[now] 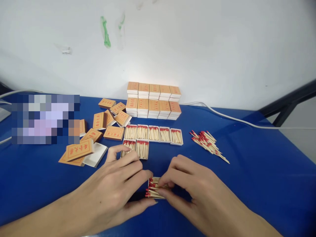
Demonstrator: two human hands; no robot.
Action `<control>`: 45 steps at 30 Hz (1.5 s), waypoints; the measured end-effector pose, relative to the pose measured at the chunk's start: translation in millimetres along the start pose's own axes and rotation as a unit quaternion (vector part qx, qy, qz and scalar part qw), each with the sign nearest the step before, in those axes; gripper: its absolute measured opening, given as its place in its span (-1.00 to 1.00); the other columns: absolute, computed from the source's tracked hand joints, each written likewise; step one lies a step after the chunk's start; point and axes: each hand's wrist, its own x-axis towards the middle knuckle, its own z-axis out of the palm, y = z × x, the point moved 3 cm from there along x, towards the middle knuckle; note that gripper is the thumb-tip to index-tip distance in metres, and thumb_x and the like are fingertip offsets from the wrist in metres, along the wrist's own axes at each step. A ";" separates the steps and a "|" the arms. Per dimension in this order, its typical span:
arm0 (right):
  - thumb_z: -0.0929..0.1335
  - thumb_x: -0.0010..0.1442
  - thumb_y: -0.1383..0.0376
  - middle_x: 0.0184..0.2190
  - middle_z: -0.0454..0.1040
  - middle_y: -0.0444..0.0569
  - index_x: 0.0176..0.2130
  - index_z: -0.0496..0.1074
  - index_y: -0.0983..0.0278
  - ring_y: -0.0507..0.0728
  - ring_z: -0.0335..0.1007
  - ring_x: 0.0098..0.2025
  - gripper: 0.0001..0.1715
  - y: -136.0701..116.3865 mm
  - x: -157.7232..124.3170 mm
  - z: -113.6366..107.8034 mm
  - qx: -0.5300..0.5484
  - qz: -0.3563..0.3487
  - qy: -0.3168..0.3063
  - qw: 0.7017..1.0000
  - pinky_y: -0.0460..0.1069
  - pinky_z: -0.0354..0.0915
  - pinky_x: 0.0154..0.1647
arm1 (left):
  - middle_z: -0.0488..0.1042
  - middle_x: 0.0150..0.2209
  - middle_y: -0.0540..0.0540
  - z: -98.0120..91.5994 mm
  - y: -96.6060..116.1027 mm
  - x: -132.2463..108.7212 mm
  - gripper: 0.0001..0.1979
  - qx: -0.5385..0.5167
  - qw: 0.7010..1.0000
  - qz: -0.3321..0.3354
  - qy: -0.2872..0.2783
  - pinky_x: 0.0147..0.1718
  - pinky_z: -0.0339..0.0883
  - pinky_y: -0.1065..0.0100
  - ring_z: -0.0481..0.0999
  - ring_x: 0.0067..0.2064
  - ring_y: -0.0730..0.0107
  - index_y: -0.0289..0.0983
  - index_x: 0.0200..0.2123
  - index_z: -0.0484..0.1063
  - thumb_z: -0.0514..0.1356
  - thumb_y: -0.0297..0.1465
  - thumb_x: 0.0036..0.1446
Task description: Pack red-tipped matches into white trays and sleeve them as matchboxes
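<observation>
A small white matchbox tray (148, 197), with red-tipped matches (154, 190) lying in it, rests near the table's front. My left hand (118, 184) steadies its left end, thumb along the near side and index finger on the far side. Over the right part of the tray, my right hand (190, 184) is closed, thumb and fingers pinching matches inside; its fingers hide that end. Beyond my left hand, two filled trays (142, 149) stand side by side, the left one partly covered by my fingers. Farther back runs a row of several filled trays (153, 133).
Stacked closed matchboxes (153, 107) stand in two rows by the white wall (197, 49). Loose matchbox sleeves (80, 149) and a white tray (96, 154) lie at left. A pile of matches (207, 143) is at right. A white cable (229, 121) crosses the blue table (259, 164).
</observation>
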 end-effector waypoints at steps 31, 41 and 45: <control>0.48 0.52 0.44 -0.26 0.63 -0.26 -0.18 0.56 0.12 0.02 0.51 -0.30 -0.77 11.7 -3.6 -10.8 0.096 0.104 -0.090 0.986 -0.06 0.34 -0.26 | 0.60 -0.10 0.02 9.5 4.2 -4.9 -0.85 -0.241 0.964 -0.113 0.019 -0.16 0.48 0.41 0.62 -0.13 0.45 -0.09 0.05 0.67 0.27 -0.41 0.65; 0.42 0.58 0.44 -0.17 0.56 -0.15 -0.12 0.57 0.17 0.08 0.51 -0.20 -0.79 7.9 -4.2 -9.8 0.020 0.032 -0.090 0.995 0.02 0.37 -0.18 | 0.58 -0.16 0.11 5.5 -0.3 -7.5 -0.83 -0.199 0.970 -0.138 -0.008 -0.26 0.43 0.39 0.58 -0.23 0.47 -0.11 -0.05 0.55 0.49 -0.33 0.46; 0.44 0.55 0.47 -0.20 0.55 -0.10 -0.15 0.58 0.21 0.13 0.49 -0.21 -0.80 4.0 -1.1 -8.2 -0.036 -0.019 -0.058 0.998 0.03 0.38 -0.25 | 0.57 -0.19 0.09 6.3 0.2 -8.1 -0.85 -0.165 0.980 -0.111 0.019 -0.23 0.43 0.37 0.56 -0.22 0.44 -0.14 -0.07 0.51 0.42 -0.30 0.54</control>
